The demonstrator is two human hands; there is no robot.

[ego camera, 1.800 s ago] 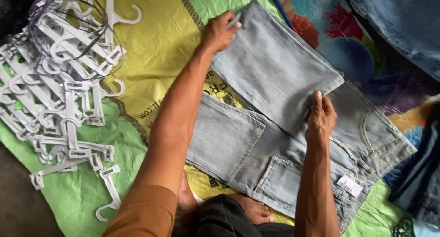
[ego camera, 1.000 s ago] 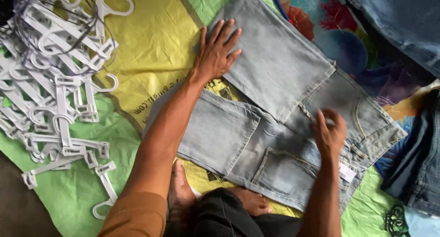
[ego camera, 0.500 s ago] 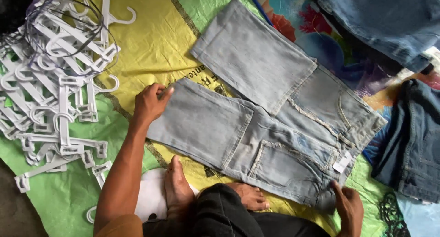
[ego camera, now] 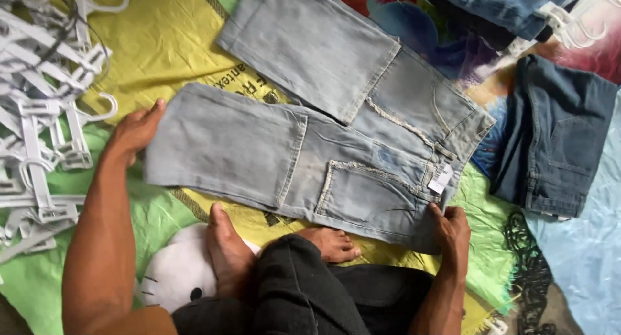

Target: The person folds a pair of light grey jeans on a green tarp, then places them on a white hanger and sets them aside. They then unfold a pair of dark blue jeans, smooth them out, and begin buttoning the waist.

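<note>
Both hands are working at opposite ends of the pale blue jeans [ego camera: 310,160], which are lying folded flat on a bright printed sheet [ego camera: 162,44] spread over the floor. His left hand [ego camera: 134,133] is resting open, fingers flat against the leg-hem end, probably pinning the fold in place. His right hand [ego camera: 449,228] is curling around the waistband corner, gripping the denim there as if squaring that edge. Near that corner a small white tag [ego camera: 441,178] with dark print is hanging off the waistband. To the left, white plastic hangers [ego camera: 45,108] are lying heaped within easy reach. Dark blue jeans [ego camera: 556,141] are sitting folded to the right, just apart. His bare feet [ego camera: 226,251] are tucking in below the denim.
</note>
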